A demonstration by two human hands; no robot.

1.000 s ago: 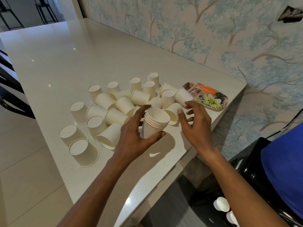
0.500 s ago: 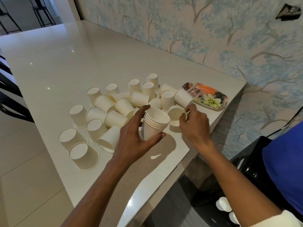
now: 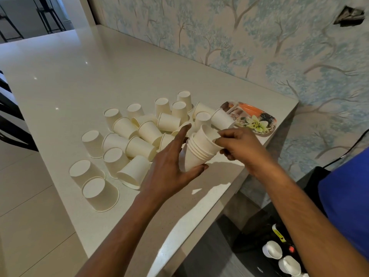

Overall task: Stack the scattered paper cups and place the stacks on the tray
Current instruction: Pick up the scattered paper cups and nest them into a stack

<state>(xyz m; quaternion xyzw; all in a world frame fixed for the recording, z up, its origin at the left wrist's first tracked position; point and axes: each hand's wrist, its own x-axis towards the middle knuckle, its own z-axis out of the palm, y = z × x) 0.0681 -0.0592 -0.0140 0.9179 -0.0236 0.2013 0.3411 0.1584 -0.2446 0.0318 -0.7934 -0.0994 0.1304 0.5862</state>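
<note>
My left hand (image 3: 169, 166) grips a short stack of white paper cups (image 3: 194, 156), tilted with the mouths up and to the right, just above the counter near its front edge. My right hand (image 3: 237, 142) pinches the rim of a single cup (image 3: 207, 136) that sits in the mouth of that stack. Several more white cups (image 3: 123, 140) lie scattered on the counter to the left and behind, some upside down, some on their sides. The flowered tray (image 3: 257, 120) lies at the counter's right corner, with a fallen cup (image 3: 222, 118) resting against its left edge.
The white counter (image 3: 79, 76) runs far back to the left along a wall with tree-patterned paper (image 3: 259, 47). Its front edge drops to a tiled floor. Below right, beside a blue garment (image 3: 347, 206), a dark surface holds more white cups (image 3: 273, 250).
My right hand has picked a cup from beside the tray and brought it left into the top of the stack. My left hand has raised and tilted the stack slightly.
</note>
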